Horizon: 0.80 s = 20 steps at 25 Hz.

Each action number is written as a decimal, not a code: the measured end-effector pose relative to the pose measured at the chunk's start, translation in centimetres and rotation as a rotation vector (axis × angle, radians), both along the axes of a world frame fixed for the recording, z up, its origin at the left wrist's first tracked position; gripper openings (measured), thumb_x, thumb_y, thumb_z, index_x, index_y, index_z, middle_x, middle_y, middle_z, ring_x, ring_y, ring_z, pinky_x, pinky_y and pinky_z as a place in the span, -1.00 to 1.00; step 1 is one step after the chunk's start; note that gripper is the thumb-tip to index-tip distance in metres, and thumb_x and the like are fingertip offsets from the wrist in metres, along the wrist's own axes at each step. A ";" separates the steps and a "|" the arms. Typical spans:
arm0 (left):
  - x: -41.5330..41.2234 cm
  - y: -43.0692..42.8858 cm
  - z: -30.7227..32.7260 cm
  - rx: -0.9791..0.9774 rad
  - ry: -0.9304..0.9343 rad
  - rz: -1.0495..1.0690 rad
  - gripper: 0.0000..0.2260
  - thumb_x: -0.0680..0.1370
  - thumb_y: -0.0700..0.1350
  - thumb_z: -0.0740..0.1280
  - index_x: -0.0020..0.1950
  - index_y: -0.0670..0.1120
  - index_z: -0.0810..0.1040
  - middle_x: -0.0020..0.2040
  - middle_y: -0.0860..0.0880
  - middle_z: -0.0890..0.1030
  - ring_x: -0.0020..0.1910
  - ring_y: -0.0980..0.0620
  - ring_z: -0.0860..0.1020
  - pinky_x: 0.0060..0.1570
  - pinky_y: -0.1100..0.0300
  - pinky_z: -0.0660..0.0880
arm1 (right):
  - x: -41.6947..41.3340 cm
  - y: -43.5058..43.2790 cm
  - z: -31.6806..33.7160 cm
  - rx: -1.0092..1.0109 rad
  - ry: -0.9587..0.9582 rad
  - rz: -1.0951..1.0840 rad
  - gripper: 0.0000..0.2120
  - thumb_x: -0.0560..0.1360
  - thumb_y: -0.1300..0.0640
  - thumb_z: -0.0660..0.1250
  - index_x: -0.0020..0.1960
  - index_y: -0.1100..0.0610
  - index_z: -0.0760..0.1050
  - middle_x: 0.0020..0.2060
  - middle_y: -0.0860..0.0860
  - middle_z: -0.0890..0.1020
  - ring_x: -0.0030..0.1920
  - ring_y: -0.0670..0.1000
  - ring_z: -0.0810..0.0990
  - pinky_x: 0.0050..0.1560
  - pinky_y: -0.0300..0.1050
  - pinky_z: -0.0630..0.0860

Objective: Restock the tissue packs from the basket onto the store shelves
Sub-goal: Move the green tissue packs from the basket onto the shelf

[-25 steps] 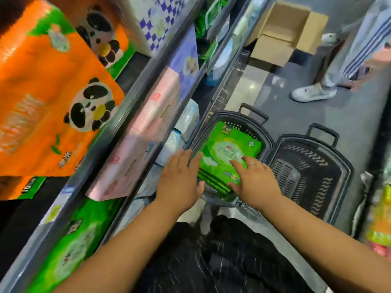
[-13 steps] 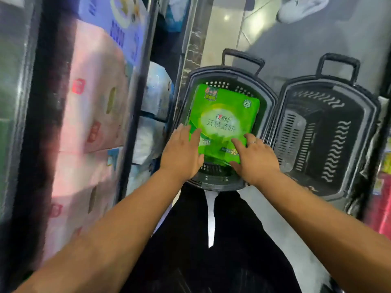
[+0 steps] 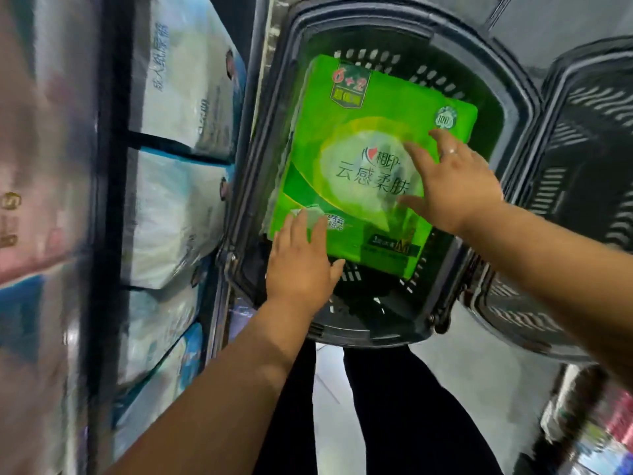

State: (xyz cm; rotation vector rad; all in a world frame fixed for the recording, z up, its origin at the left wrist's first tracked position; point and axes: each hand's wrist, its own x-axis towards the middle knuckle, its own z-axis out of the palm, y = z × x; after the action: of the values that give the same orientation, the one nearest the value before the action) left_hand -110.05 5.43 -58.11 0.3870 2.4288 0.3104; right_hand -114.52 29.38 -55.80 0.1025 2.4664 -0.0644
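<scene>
A bright green tissue pack lies tilted in the dark grey plastic basket on the floor. My left hand lies on the pack's near left corner, fingers straight on top and thumb at the near edge. My right hand lies flat on the pack's right side, fingers spread, a ring on one finger. The pack's underside and the lower part of the basket are hidden.
A second dark basket stands on the right. On the left, shelves hold white and blue packs and blurred pink packs. My dark trousers fill the bottom centre over grey floor.
The view has dropped closer to the basket. My right hand has slid from the pack's near edge up onto its top right. My left hand stays at the near left corner.
</scene>
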 end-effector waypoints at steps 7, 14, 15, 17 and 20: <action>3.3 2.7 -2.7 0.049 -0.104 0.496 -0.17 0.41 0.14 0.47 0.53 -0.07 0.13 0.47 -0.17 0.10 0.41 -0.24 0.14 0.34 -0.08 0.27 | -4.9 1.2 -6.2 0.019 0.035 0.049 0.03 0.37 -0.34 0.38 0.58 0.05 -0.11 0.56 0.18 0.00 0.55 0.23 -0.01 0.52 0.20 0.00; 4.1 5.6 -3.5 0.186 -0.280 1.035 -0.02 0.38 0.08 0.51 0.57 -0.06 -0.06 0.52 -0.14 -0.02 0.33 -0.12 0.37 0.24 0.14 0.38 | -7.4 1.9 -7.0 0.006 -0.060 -0.027 0.34 0.14 -0.35 0.51 0.56 -0.03 -0.33 0.55 0.27 -0.13 0.54 0.29 -0.15 0.49 0.29 -0.13; 3.7 6.2 -3.6 0.204 -0.322 1.101 -0.01 0.39 0.07 0.51 0.57 -0.03 -0.11 0.53 -0.15 0.01 0.33 -0.11 0.38 0.17 0.19 0.36 | -7.6 2.0 -7.1 -0.008 -0.074 -0.033 0.36 0.12 -0.35 0.52 0.56 -0.04 -0.34 0.54 0.28 -0.13 0.54 0.30 -0.15 0.48 0.31 -0.14; 3.2 7.3 -4.1 0.253 -0.354 1.215 0.01 0.40 0.02 0.52 0.56 0.04 -0.18 0.53 -0.18 0.05 0.32 -0.12 0.40 0.07 0.23 0.31 | -7.8 2.1 -7.3 -0.031 -0.072 -0.045 0.38 0.09 -0.36 0.52 0.55 -0.07 -0.34 0.54 0.28 -0.11 0.53 0.31 -0.14 0.47 0.35 -0.14; 2.8 8.3 -5.4 0.318 -0.319 1.374 0.05 0.38 -0.06 0.55 0.53 0.15 -0.22 0.51 -0.21 0.02 0.33 -0.15 0.38 0.05 0.19 0.38 | -7.6 2.3 -7.7 -0.057 -0.055 -0.073 0.39 0.06 -0.38 0.52 0.55 -0.10 -0.33 0.53 0.28 -0.07 0.52 0.32 -0.12 0.45 0.40 -0.13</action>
State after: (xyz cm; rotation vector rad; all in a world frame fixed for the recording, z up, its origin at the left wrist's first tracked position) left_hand -107.26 13.71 -63.49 -1.1822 1.9348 1.2030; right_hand -122.15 31.68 -63.51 0.1670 2.4035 -0.1611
